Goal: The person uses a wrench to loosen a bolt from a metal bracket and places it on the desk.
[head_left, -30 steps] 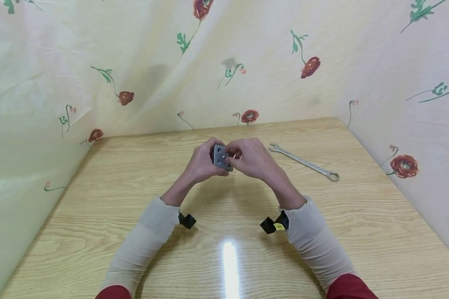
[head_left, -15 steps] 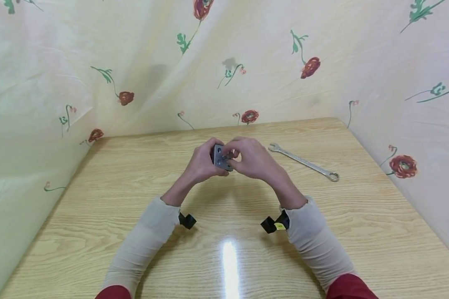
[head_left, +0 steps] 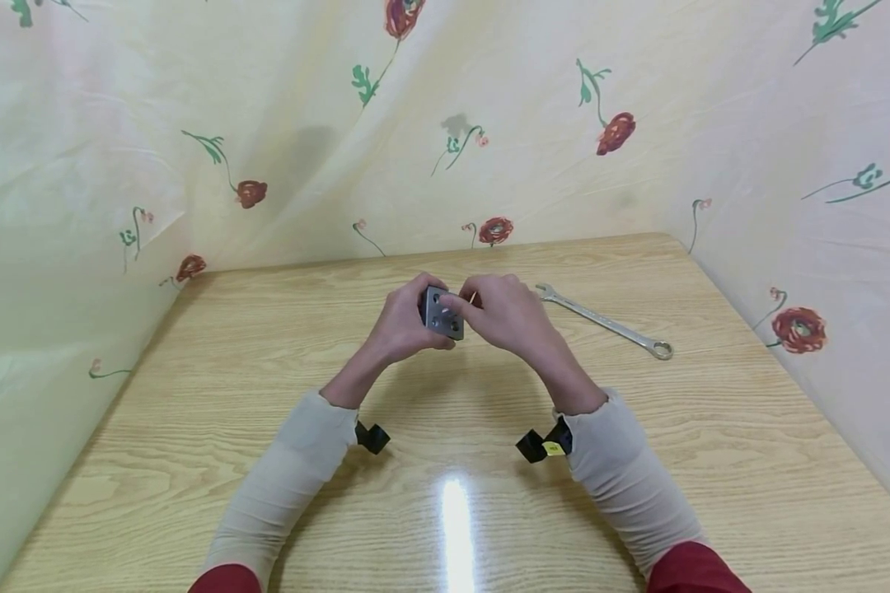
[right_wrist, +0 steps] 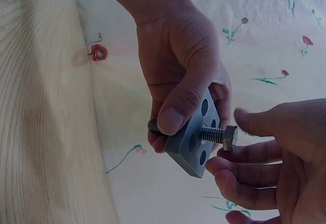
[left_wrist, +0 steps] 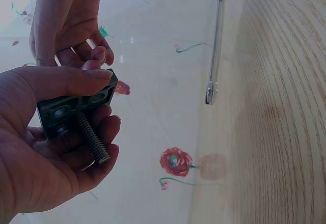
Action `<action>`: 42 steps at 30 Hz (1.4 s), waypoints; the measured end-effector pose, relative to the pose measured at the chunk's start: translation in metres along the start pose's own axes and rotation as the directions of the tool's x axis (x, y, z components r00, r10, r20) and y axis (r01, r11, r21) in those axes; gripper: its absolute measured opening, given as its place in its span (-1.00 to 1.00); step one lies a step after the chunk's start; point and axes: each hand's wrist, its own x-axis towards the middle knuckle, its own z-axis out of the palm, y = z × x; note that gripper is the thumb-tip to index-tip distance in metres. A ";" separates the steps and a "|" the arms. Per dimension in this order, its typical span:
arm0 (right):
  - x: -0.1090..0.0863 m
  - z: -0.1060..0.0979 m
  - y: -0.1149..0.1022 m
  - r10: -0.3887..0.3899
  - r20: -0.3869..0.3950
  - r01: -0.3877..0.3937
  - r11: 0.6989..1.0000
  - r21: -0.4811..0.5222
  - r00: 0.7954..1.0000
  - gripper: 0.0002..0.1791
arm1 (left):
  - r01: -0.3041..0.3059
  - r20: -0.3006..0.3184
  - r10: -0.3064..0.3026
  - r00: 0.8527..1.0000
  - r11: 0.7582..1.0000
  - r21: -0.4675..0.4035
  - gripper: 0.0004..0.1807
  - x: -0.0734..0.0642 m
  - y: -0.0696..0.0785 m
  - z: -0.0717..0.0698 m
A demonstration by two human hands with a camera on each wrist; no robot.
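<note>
My left hand (head_left: pixel 399 323) grips a small grey metal block (right_wrist: pixel 187 152) with several round holes, thumb on one side and fingers on the other. A hex bolt (right_wrist: pixel 231 138) passes through the block. Its head stands off the face on a stretch of bare thread, and a long threaded end (left_wrist: pixel 92 137) juts out from the opposite side. My right hand (head_left: pixel 506 313) is at the bolt head with its fingers loosely bent. In the right wrist view its thumb is apart from the head, while the index finger lies just below; whether that finger touches cannot be told.
A combination wrench (head_left: pixel 604 323) lies on the wooden table (head_left: pixel 267 329), to the right of my right hand. Flowered cloth (head_left: pixel 304 165) hangs behind the table and along its sides. Black wrist cameras (head_left: pixel 374 439) sit at both cuffs.
The right hand's fingers pinched and turned the bolt head earlier. Now the thumb has lifted away from it and the index finger has drawn back. The left hand and block stay nearly still.
</note>
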 end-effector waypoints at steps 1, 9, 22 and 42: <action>0.000 0.000 0.000 -0.004 -0.004 0.004 1.000 0.002 1.000 -0.60 | 0.001 0.001 -0.001 1.000 1.000 0.000 -0.25 0.000 0.000 0.000; -0.001 0.002 -0.001 -0.079 -0.020 0.080 0.996 0.026 0.997 -0.78 | -0.007 0.001 0.007 1.000 1.000 -0.002 -0.27 0.000 -0.001 0.001; -0.002 0.004 0.000 -0.255 -0.095 0.261 0.964 0.052 0.962 -0.84 | -0.010 -0.010 0.010 1.000 1.000 -0.004 -0.26 0.000 -0.001 0.000; 0.000 -0.005 0.004 -0.138 -0.028 0.140 0.987 0.081 0.990 -0.53 | -0.009 -0.010 0.009 1.000 1.000 -0.003 -0.26 0.000 0.000 -0.001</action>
